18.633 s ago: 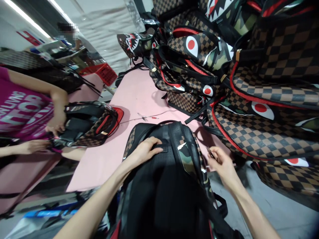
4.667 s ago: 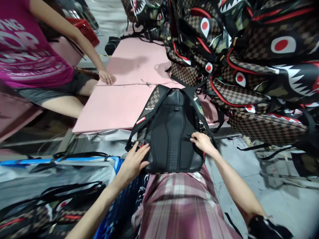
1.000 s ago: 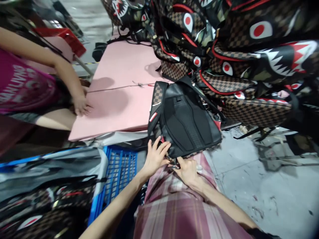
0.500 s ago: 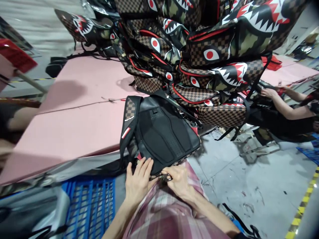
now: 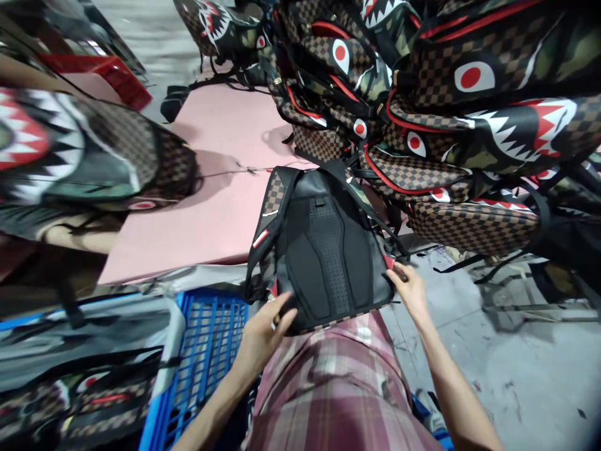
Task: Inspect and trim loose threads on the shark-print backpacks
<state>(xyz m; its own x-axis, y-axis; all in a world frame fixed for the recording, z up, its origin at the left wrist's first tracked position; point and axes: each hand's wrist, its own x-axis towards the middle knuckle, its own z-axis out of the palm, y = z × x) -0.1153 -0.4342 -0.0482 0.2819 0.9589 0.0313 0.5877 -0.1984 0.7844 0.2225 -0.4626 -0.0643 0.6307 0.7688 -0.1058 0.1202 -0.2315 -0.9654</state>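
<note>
A black-backed backpack (image 5: 331, 250) lies with its padded back panel facing up, its lower end toward me over my lap. It has shoulder straps and brown checkered trim. My left hand (image 5: 265, 329) is at its lower left corner, thumb and fingers closed about the dark edge there. On the opposite side, my right hand (image 5: 409, 291) pinches the lower right edge beside a small red tab (image 5: 389, 262). The backpack's front is underneath, out of sight.
Shark-mouth checkered backpacks (image 5: 469, 144) are piled behind and to the right on the pink table (image 5: 188, 232). At left, a person's arm (image 5: 79, 235) shows beneath another shark-mouth bag (image 5: 107, 150). A blue crate (image 5: 211, 332) stands at lower left, beside more bags.
My right hand has moved from the bottom edge to the lower right side. The backpack has turned straighter toward me. A shark-mouth bag has come into view at left.
</note>
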